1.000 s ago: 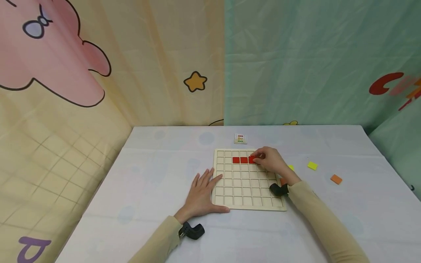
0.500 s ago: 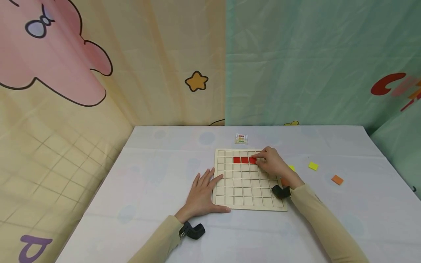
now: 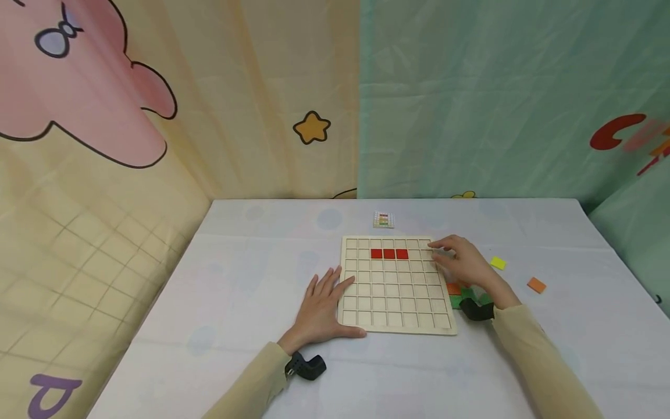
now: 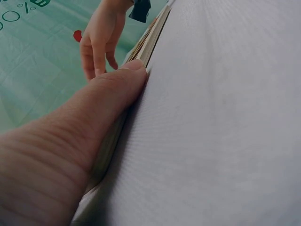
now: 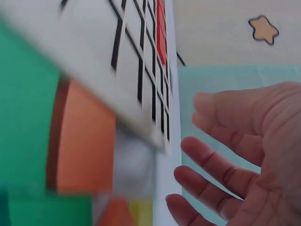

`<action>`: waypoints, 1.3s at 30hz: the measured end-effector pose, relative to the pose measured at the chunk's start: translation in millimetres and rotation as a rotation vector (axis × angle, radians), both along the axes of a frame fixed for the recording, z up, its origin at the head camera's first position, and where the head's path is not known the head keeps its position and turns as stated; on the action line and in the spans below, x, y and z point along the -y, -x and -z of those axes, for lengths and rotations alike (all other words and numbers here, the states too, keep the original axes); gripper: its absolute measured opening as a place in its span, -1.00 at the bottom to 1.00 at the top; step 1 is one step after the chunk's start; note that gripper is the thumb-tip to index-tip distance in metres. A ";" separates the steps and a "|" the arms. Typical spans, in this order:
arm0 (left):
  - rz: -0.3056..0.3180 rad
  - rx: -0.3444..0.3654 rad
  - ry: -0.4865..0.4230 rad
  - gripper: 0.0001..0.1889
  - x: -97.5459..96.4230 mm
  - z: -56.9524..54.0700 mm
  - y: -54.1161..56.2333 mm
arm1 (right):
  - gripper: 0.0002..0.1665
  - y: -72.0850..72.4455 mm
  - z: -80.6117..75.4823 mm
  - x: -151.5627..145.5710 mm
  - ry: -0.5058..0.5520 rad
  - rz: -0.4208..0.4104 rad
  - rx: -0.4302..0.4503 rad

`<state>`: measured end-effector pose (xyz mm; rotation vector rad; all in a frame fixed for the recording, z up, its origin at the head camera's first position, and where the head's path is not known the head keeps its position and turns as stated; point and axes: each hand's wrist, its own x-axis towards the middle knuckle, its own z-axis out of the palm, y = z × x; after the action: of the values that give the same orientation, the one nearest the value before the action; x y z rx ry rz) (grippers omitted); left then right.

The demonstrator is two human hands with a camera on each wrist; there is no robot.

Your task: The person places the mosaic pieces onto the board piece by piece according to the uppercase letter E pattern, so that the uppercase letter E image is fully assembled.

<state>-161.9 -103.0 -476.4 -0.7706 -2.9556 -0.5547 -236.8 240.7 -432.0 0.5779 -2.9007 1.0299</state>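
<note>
A pale wooden grid board lies on the table, with a row of 3 red square tiles in its upper part. My left hand rests at the board's lower left, fingers spread along the left side and thumb against the near edge. In the left wrist view, that thumb lies along the board's side. Over the right edge of the board hovers my right hand. The right wrist view shows its fingers loosely bent and apart, with nothing between them.
Green tiles and an orange tile lie beside the board's right edge, partly hidden by my right wrist. Farther right are a yellow tile and another orange tile. A small patterned card lies behind the board.
My right hand has let go of the rightmost red tile, which stays in the row, and has moved right to the board's edge. My left hand has stayed put.
</note>
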 end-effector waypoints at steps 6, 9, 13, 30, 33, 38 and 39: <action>0.001 -0.011 0.002 0.15 1.4 1.4 1.1 | -0.56 -2.2 -2.4 -26.2 -0.060 0.081 0.116; 0.001 -0.012 0.004 0.15 1.9 1.6 1.6 | -0.51 -2.9 -6.0 -35.9 -0.080 0.079 0.149; 0.000 -0.009 0.004 0.15 2.1 1.4 2.0 | -0.50 -4.6 -9.6 -43.7 -0.109 0.062 0.180; -0.003 -0.002 0.010 0.16 2.9 1.7 0.2 | -0.73 -7.0 -2.3 -38.6 -0.060 0.120 0.147; 0.000 -0.005 0.006 0.16 2.6 1.6 0.0 | -0.74 -7.2 -1.9 -36.6 -0.047 0.122 0.125; 0.004 -0.009 -0.002 0.15 1.2 2.1 0.9 | -0.83 -7.0 -0.5 -32.0 -0.023 0.152 0.067; 0.004 -0.005 0.002 0.16 0.8 2.5 1.2 | -0.84 -6.9 0.2 -30.2 -0.014 0.159 0.050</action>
<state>-163.1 -103.9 -478.8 -0.7772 -2.9513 -0.5492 -229.9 270.9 -432.2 0.3189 -2.9408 1.0190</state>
